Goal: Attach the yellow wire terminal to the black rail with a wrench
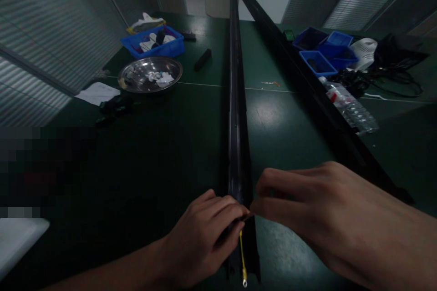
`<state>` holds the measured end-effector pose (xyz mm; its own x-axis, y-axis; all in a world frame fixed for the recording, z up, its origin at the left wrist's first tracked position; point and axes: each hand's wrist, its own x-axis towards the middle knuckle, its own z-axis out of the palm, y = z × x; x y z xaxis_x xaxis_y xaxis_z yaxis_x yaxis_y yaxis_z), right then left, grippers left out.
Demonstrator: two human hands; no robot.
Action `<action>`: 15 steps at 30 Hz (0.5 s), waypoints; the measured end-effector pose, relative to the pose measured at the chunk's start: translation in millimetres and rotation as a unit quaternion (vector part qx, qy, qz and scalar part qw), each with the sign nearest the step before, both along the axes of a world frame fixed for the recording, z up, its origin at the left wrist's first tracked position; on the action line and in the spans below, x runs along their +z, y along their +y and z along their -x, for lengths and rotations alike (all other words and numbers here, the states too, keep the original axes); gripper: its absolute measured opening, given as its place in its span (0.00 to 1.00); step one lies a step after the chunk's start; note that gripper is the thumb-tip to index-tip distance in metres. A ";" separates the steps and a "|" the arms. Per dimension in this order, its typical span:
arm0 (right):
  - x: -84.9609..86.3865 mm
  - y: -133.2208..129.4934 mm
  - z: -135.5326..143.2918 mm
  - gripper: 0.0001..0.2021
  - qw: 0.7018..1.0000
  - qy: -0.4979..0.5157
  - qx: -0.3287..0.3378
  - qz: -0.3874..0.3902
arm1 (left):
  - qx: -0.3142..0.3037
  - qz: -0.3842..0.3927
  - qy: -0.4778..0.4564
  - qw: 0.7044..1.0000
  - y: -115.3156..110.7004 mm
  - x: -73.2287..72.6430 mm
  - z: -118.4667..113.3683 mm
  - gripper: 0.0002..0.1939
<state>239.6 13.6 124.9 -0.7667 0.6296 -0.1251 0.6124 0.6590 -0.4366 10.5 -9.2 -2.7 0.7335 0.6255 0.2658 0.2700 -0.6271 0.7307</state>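
Note:
A long black channel-shaped rail (235, 145) runs away from me down the middle of the table. Over its near end, my left hand (208, 227) is closed, thumb and fingers pinched on a thin yellow wire (242, 252). The wire hangs down along the rail and ends in a metal ring terminal (245, 283). From the right, my right hand (317, 204) meets the left fingertips, its own thumb and finger pressed together. A small orange-brown sliver shows between the two hands; what the right fingertips grip is mostly hidden.
A second black rail (307, 86) lies slanting to the right. Beyond it are blue bins (317, 63), a plastic bottle (351, 107) and black cables (396, 79). At left stand a metal bowl (150, 88) with scraps and a blue basket (174, 47). A black block (203, 59) lies near the middle rail.

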 end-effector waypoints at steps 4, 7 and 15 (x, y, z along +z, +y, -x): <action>-3.5 -0.2 -1.3 0.11 1.000 0.012 0.011 0.000 | 0.000 0.016 0.002 1.000 0.5 2.4 0.2 0.08; -4.0 -0.9 -1.8 0.11 1.000 0.020 0.012 0.002 | 0.006 0.021 0.004 1.000 1.0 3.7 0.1 0.08; -1.1 -3.6 0.8 0.10 1.000 0.023 0.005 0.005 | -0.001 0.035 0.007 0.999 1.6 2.4 1.1 0.08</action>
<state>238.8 10.0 123.8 -0.7779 0.6209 -0.0966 0.5853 0.6600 -0.4711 9.4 -7.6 -0.3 0.7388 0.6399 0.2112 0.2791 -0.5758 0.7685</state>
